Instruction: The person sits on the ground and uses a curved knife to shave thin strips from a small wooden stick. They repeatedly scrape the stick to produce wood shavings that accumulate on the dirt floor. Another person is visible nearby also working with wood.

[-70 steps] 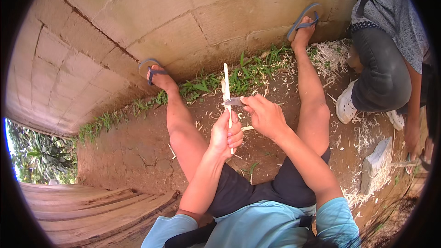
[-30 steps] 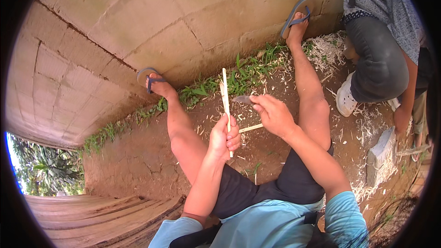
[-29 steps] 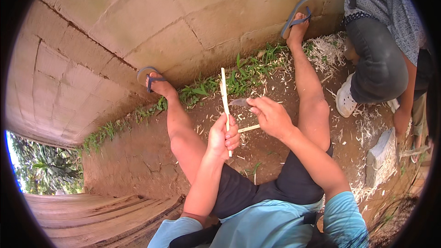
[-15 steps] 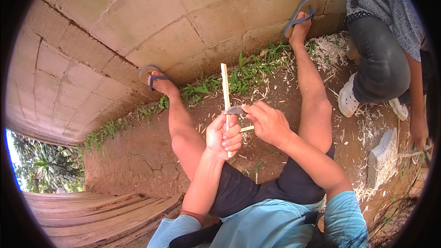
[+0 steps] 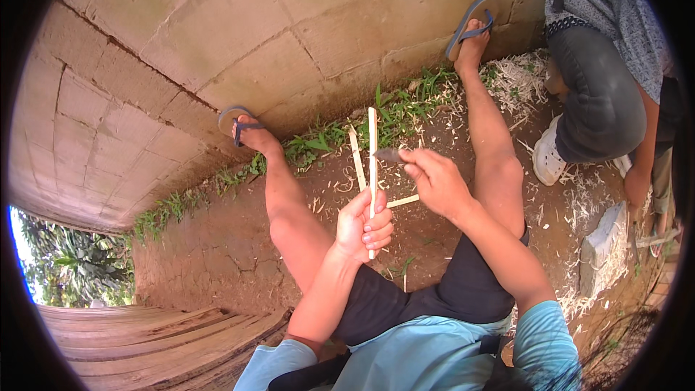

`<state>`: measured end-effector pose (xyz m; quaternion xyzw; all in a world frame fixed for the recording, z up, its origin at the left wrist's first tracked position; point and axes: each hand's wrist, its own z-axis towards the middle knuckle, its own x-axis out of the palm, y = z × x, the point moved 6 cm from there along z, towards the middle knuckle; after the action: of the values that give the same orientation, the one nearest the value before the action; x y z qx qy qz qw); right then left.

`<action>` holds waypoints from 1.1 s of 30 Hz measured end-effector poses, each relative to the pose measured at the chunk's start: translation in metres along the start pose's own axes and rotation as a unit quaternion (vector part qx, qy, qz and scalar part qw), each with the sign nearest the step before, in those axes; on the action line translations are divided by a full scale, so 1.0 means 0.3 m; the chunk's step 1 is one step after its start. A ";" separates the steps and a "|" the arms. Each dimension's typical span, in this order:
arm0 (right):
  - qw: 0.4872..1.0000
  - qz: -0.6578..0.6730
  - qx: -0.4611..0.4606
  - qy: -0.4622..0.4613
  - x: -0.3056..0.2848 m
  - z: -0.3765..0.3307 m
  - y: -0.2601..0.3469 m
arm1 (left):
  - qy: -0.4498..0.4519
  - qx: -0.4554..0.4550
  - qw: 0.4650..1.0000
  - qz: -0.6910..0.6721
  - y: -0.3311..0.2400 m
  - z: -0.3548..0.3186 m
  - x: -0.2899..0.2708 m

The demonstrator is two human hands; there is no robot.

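Note:
My left hand (image 5: 364,228) is closed around the lower part of a slim, pale wooden stick (image 5: 373,148), which points away from me. In my right hand (image 5: 438,185), a small knife (image 5: 389,155) with a dark blade is pinched; its handle is hidden in the fingers. The blade's tip is right beside the stick's middle, and I cannot tell whether they touch. Just left of the held stick is another pale strip (image 5: 357,159), seemingly on the ground. A shorter pale strip (image 5: 403,201) shows between my hands.
A block wall (image 5: 347,29) curves across the far side, with grass (image 5: 391,119) at its foot. Shavings (image 5: 517,83) litter the dirt. At right, a person (image 5: 601,101) crouches by a pale block (image 5: 604,246). Wooden planks (image 5: 159,340) are at lower left.
My left hand and the stick have shifted right and slightly nearer me. The knife has moved right and farther up along the stick. The left strip has come into view.

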<state>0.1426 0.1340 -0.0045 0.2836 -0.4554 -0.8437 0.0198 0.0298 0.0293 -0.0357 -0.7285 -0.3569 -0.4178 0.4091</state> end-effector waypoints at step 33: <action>0.992 -0.075 0.028 0.097 0.076 -0.039 0.040 | -0.072 0.055 0.996 0.003 -0.037 0.001 -0.054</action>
<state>0.1267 0.1113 -0.0105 0.3981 -0.4521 -0.7982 -0.0073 0.0139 0.0314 -0.0470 -0.7343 -0.4060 -0.3427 0.4224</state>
